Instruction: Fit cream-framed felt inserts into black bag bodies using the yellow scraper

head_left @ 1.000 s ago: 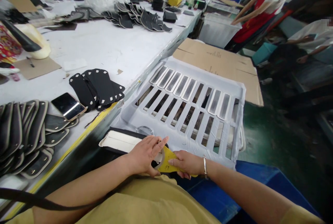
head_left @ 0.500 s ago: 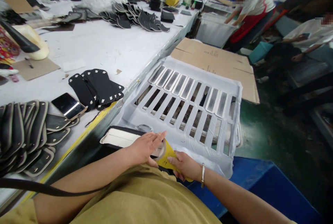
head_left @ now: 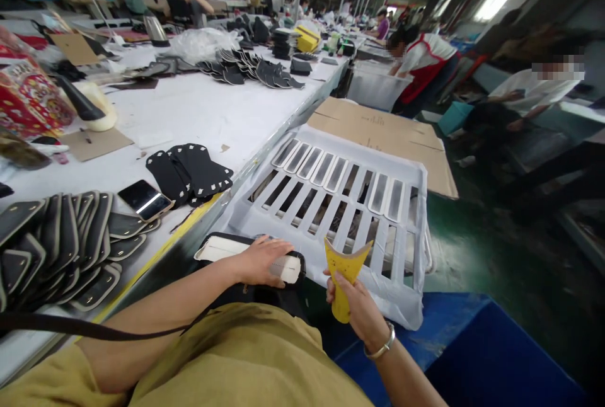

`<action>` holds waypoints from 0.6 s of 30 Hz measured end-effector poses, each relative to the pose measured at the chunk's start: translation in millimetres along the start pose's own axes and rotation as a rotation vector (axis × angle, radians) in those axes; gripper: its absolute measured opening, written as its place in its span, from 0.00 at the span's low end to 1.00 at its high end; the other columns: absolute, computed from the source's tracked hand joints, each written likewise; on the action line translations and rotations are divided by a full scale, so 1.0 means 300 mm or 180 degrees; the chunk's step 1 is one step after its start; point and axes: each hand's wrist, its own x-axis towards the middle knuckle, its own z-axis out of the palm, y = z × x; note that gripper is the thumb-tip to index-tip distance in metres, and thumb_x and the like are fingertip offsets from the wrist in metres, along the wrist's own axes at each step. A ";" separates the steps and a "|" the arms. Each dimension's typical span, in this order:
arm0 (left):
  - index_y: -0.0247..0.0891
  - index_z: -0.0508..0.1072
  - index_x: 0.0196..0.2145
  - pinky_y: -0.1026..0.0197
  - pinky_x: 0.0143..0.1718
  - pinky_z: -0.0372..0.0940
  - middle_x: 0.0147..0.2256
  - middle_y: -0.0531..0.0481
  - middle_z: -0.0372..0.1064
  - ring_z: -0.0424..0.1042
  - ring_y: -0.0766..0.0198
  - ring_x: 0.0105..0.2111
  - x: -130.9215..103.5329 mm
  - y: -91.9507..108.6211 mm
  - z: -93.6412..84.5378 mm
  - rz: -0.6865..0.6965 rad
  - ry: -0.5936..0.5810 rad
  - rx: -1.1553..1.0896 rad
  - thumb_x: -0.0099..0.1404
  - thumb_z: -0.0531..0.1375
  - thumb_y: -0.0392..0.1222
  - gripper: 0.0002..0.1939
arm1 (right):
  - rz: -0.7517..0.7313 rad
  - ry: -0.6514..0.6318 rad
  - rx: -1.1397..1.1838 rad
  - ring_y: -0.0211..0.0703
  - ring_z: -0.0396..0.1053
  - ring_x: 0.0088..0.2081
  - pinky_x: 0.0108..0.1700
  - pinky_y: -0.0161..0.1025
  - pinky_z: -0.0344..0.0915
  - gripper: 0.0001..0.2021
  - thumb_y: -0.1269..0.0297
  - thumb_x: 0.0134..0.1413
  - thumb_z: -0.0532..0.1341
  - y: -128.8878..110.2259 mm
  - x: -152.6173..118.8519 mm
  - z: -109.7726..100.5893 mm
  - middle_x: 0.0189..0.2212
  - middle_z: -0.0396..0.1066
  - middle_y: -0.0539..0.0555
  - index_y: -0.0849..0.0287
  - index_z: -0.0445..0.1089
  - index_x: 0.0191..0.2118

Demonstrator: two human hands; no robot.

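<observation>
White worktable (head_left: 189, 118) running back through a crowded workshop

Nearest, a mustard-coloured shirt (head_left: 255, 356) is filling the bottom edge, with a dark strap (head_left: 118, 331) crossing the left sleeve. Just ahead of it, a black-edged piece (head_left: 220, 248) with a long white face is lying crosswise beside the table. On that face, toward its right end, the left hand (head_left: 265, 260) is resting, fingers stretched out and thumb by the near border, not closing round anything. Apart from the piece, the right hand (head_left: 357, 309) is gripping a yellow tool (head_left: 347, 263) by its narrower lower part, fingers curling firmly about it; the broad, notched end is pointing up. A bangle (head_left: 382, 343) is circling that wrist.

At lower right, a blue container (head_left: 454, 312) is standing. Past the hands, a pale slotted tray (head_left: 401, 169) is holding seven silvery plates (head_left: 309, 163) in its far row. On the table, dark pale-rimmed pieces (head_left: 61, 230) are fanning out, a phone (head_left: 145, 199) is lying beside them, and black pieces with white tabs (head_left: 196, 171) are overlapping just beyond.

Farther off, flattened cardboard (head_left: 378, 126) is lying behind the tray, and a person in a red apron (head_left: 425, 60) is bending over a translucent tub (head_left: 375, 87).
</observation>
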 end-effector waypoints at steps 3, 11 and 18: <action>0.42 0.52 0.60 0.42 0.61 0.36 0.61 0.44 0.50 0.48 0.50 0.61 0.011 0.019 0.001 -0.0155 -0.0074 0.0006 0.51 0.63 0.55 0.42 | -0.0044 -0.0041 0.0293 0.39 0.64 0.27 0.34 0.39 0.63 0.15 0.52 0.46 0.62 0.060 -0.035 0.057 0.23 0.64 0.50 0.59 0.62 0.25; 0.46 0.52 0.58 0.42 0.60 0.38 0.60 0.46 0.52 0.51 0.51 0.60 0.022 0.010 0.004 -0.0128 -0.0041 -0.0056 0.49 0.64 0.54 0.42 | -0.0315 0.0292 -0.1222 0.37 0.61 0.23 0.28 0.36 0.59 0.09 0.61 0.44 0.62 0.106 -0.005 0.181 0.20 0.62 0.45 0.57 0.60 0.28; 0.42 0.51 0.58 0.48 0.55 0.48 0.58 0.43 0.55 0.57 0.50 0.56 0.010 -0.011 0.031 0.0192 0.0300 0.0273 0.43 0.66 0.55 0.48 | -0.0350 0.0326 -0.1847 0.36 0.59 0.22 0.27 0.35 0.57 0.11 0.61 0.41 0.63 0.098 0.042 0.188 0.19 0.59 0.43 0.57 0.59 0.28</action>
